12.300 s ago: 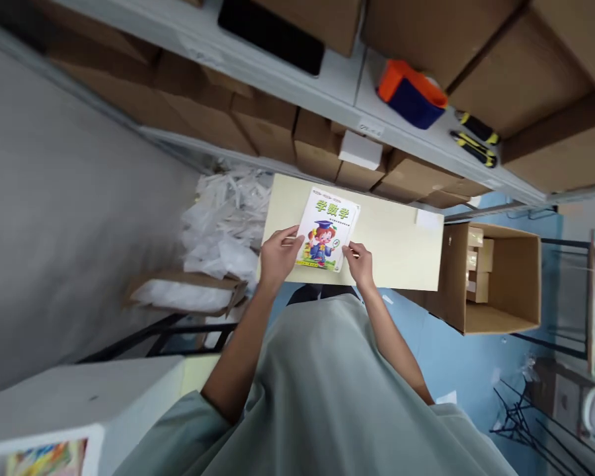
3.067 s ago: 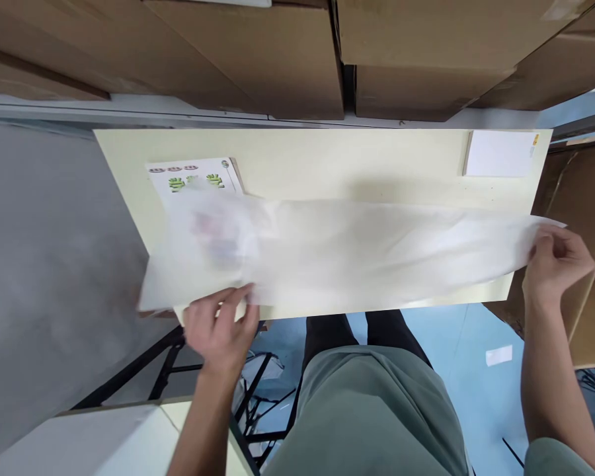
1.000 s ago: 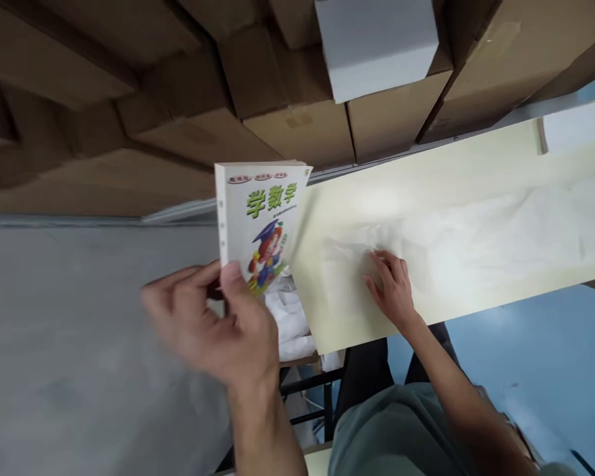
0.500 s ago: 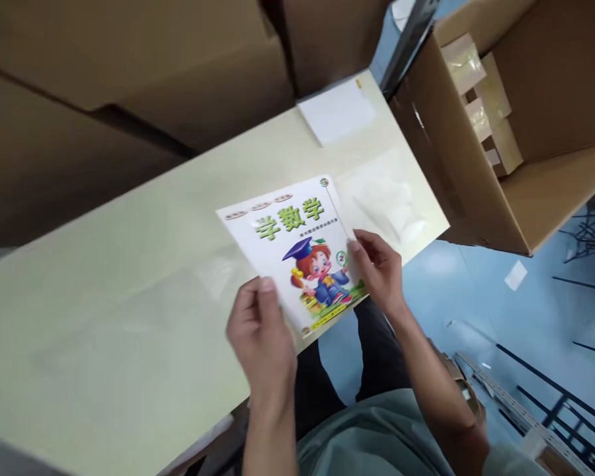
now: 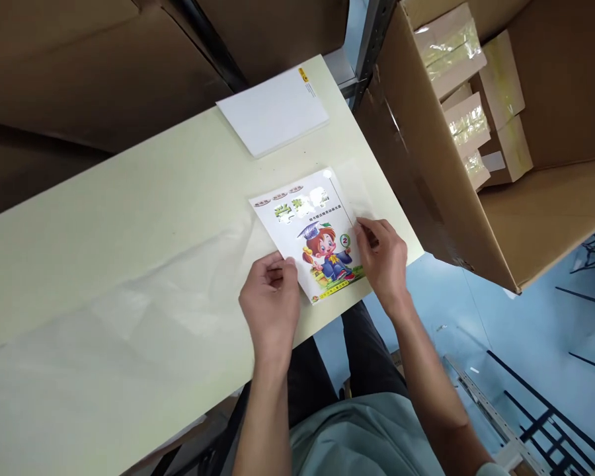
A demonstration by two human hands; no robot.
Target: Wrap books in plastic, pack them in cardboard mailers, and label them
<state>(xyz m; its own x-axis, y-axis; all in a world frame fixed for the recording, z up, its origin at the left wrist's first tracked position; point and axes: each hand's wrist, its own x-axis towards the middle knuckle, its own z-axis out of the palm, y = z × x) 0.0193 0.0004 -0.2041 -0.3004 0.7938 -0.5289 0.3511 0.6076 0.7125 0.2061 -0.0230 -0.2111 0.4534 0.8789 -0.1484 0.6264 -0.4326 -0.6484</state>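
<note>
A white children's booklet [image 5: 305, 238], with green lettering and a cartoon child in a graduation cap, lies at the front of the pale table. Glare hides part of its title. My left hand [image 5: 272, 291] is closed at the booklet's left edge, thumb on top and fingers curled under. Opposite it, my right hand [image 5: 383, 254] pinches the right edge. Beneath and to the left of the booklet spreads a thin clear plastic sheet [image 5: 158, 317], partly wrinkled. Farther back lies a white booklet or stack [image 5: 277, 109] with a small yellow mark in one corner.
Large cardboard boxes [image 5: 99, 73] line the table's back edge. On the right stands a big open carton [image 5: 426, 178] with taped flaps inside. A metal post [image 5: 371, 39] rises between them. Black metal rods [image 5: 540, 423] lie at the lower right, over the blue floor.
The booklet has been lowered closer to the table, with both hands still at its sides. My view has shifted, showing more of the white booklet behind and of the open carton.
</note>
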